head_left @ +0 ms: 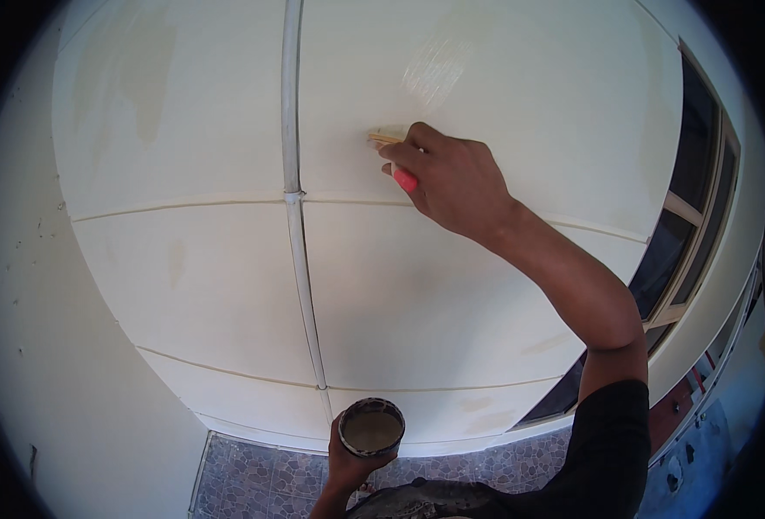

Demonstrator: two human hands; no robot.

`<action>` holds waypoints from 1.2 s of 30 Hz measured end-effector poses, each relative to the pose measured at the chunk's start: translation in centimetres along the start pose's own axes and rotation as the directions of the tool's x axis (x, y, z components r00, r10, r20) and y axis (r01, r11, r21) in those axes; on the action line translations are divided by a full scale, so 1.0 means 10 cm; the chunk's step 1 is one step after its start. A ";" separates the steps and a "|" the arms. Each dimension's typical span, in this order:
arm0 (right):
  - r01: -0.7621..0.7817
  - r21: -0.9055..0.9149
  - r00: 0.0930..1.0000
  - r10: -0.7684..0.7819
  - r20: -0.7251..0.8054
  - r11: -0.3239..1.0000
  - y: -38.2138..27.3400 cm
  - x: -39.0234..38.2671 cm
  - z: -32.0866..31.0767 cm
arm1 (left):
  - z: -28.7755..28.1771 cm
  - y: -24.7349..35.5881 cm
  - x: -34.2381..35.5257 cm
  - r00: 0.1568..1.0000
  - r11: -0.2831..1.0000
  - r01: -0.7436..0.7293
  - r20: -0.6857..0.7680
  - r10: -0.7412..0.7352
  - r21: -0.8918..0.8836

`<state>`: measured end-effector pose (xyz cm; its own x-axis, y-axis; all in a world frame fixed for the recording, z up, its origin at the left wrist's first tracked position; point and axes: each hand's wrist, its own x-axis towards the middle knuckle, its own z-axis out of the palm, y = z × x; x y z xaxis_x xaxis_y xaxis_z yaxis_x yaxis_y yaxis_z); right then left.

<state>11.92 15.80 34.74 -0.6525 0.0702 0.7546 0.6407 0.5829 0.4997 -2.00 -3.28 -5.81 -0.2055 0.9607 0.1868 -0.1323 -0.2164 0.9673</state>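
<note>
- Right hand (460, 182): fingers (402, 154) closed on a brush (388, 136) with a pink handle end.
- The brush is at the pale wall (434, 303), right of the vertical pipe (291, 104), below and left of some glossy streaks (439, 71); contact is hard to tell.
- Left hand (348, 465): gripping a dark cup (372, 429) of greyish liquid, low down, above the patterned floor (257, 476).
- Far right: a window (697, 195).
</note>
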 end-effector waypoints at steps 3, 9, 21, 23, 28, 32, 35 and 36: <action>-0.109 0.221 0.994 0.107 0.018 0.969 0.10 0.18 -0.21 | 0.03 0.01 0.00 1.000 1.000 -0.004 -0.027 0.004 0.007; -0.155 0.137 0.975 0.174 -0.140 0.978 1.21 0.89 -0.51 | 0.08 -0.02 -0.01 1.000 0.999 0.002 -0.026 -0.003 -0.045; -0.207 -0.374 0.957 0.109 -0.268 0.904 0.93 1.20 -0.75 | 0.16 -0.06 0.01 0.997 0.999 -0.013 -0.073 0.009 -0.046; -0.086 -0.451 0.989 0.022 -0.145 0.888 0.76 1.03 -0.40 | 0.17 -0.03 0.00 0.998 1.000 -0.006 -0.068 0.005 -0.020; 0.228 -0.295 0.964 -0.257 -0.063 0.928 0.16 0.42 0.11 | 0.21 -0.04 -0.01 0.999 1.000 0.002 -0.048 -0.002 -0.006; 0.258 -0.164 0.966 -0.254 0.044 0.952 -0.14 0.28 0.16 | 0.18 -0.08 -0.03 0.998 0.999 0.027 -0.055 -0.027 -0.017; 0.105 -0.099 0.994 -0.103 0.023 0.989 -0.11 0.50 -0.05 | 0.14 -0.09 -0.03 0.998 1.000 0.022 -0.054 -0.023 -0.014; -0.011 -0.001 1.000 0.011 0.023 1.000 0.02 0.63 -0.20 | 0.17 -0.09 -0.03 0.999 0.999 0.015 -0.042 -0.017 -0.032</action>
<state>8.75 14.70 40.40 -0.6546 0.0952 0.7499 0.6480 0.5814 0.4919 -0.21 -3.06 -6.44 -0.2438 0.9560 0.1635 -0.1667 -0.2074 0.9640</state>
